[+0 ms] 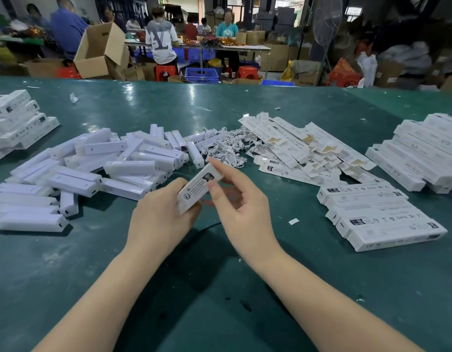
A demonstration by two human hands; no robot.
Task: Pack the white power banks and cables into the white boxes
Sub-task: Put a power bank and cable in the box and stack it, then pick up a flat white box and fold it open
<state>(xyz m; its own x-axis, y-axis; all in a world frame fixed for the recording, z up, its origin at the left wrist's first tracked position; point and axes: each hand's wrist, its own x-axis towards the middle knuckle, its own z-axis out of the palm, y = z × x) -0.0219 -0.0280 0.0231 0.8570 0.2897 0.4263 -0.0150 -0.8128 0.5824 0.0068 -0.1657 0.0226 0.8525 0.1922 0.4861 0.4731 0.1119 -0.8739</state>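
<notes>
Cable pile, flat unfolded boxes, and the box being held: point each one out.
cable pile [226,148]: head view, middle of the tangle.
flat unfolded boxes [299,151]: head view, a printed panel mid-heap.
held box [200,184]: head view, its printed face between both hands.

White box [200,187] in both hands, left hand [161,216], right hand [241,205]

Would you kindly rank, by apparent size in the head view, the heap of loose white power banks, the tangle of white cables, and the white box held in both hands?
1. Heap of loose white power banks, clearly largest.
2. Tangle of white cables.
3. White printed box held in both hands, smallest, though nearest the camera.
</notes>
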